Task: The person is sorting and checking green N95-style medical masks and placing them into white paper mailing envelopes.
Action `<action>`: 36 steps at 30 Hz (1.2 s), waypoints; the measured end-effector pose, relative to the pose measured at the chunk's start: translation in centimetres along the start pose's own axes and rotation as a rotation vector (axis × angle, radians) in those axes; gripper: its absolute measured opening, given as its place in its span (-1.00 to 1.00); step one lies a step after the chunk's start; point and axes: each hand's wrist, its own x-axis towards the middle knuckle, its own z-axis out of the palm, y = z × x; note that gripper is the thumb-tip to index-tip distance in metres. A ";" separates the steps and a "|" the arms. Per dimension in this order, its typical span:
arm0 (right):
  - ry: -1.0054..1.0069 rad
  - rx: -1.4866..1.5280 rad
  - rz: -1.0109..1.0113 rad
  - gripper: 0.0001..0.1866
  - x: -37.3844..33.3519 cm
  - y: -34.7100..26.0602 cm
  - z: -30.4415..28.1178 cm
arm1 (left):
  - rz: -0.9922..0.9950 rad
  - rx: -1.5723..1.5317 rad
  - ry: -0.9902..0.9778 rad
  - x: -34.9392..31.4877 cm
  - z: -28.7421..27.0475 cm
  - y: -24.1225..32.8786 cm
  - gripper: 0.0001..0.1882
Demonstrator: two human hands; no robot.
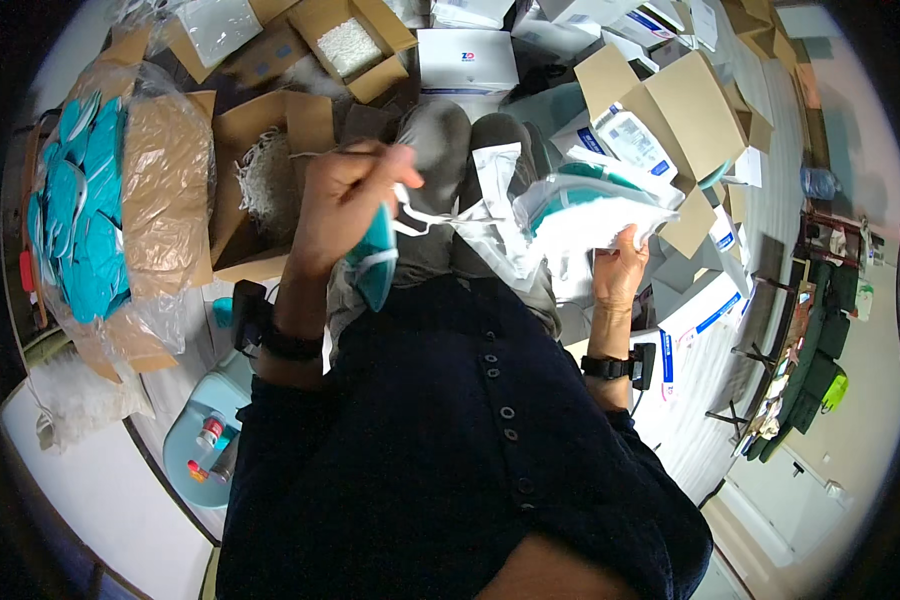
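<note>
Your left hand [348, 195] gripped a single teal mask [374, 262] and white straps [425, 216], left of a plastic bag [615, 215] of teal masks [605, 172], which your right hand [620, 265] clasped. Open cartons flanked the bag: one [245, 125] with white filler [267, 180] left, another [697, 97] right.

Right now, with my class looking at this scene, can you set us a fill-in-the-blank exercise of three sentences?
1. The big heap of teal masks lies on the person's ____ side.
2. The right hand holds a plastic ____ with teal showing through it.
3. Down the front of the dark shirt runs a row of ____.

Missing words: left; bag; buttons.
</note>
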 end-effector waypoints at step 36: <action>-0.116 0.172 -0.012 -0.50 1.0 -0.3 -3.5 | 0.293 -0.116 0.064 2.0 -2.2 1.0 -0.73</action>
